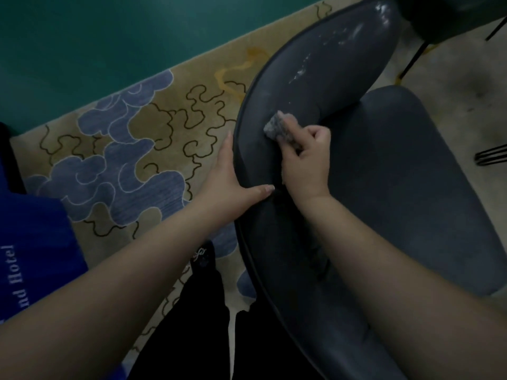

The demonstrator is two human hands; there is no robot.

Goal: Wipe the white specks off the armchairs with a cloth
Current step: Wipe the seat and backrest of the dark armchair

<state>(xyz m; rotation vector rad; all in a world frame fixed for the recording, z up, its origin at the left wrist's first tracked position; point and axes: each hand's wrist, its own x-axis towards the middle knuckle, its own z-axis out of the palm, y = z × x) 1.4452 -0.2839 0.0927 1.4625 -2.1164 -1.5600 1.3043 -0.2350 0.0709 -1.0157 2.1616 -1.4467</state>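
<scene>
A dark grey armchair (397, 187) stands below me, its curved backrest (315, 78) running from bottom centre to top right. White specks (301, 71) streak the upper part of the backrest's inner face. My right hand (307, 163) grips a small grey cloth (274, 127) and presses it against the inner face of the backrest, below the specks. My left hand (230, 185) holds the backrest's outer rim, thumb lying across the top edge, fingers down the outside.
A patterned beige and blue rug (131, 149) covers the floor to the left, with green floor (109, 37) beyond. A second dark chair (452, 15) with thin black legs stands at the top right. My dark trousers (214, 325) are close to the chair's back.
</scene>
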